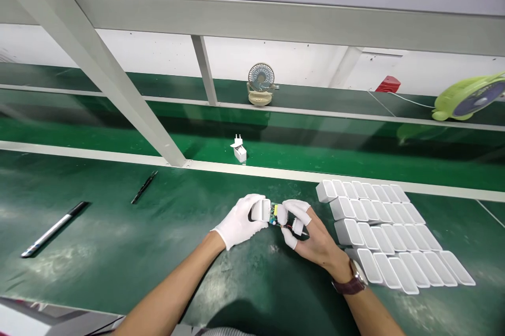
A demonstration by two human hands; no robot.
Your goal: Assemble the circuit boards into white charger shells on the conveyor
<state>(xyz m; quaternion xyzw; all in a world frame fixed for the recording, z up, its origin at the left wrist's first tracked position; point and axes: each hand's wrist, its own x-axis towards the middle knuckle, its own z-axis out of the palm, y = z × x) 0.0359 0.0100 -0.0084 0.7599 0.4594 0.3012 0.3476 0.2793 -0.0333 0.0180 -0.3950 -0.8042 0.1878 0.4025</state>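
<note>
My left hand (241, 222), in a white glove, is closed round a small white plastic housing (261, 210) above the green table. A circuit board (273, 213) with a yellow part sits at the housing's open right end. White covers on the fingertips of my right hand (305, 228) press against the board. Wires and a small white piece (298, 226) hang by the right palm. Right of this hand stand several rows of white open cases (389, 233).
A white plug adapter (239, 149) stands behind the table's pale rail. A black pen (144, 187) and a longer marker (54, 230) lie at left. On the shelf are a small fan (261, 83) and a green fan (469, 97). A slanted metal post (118, 89) rises at left.
</note>
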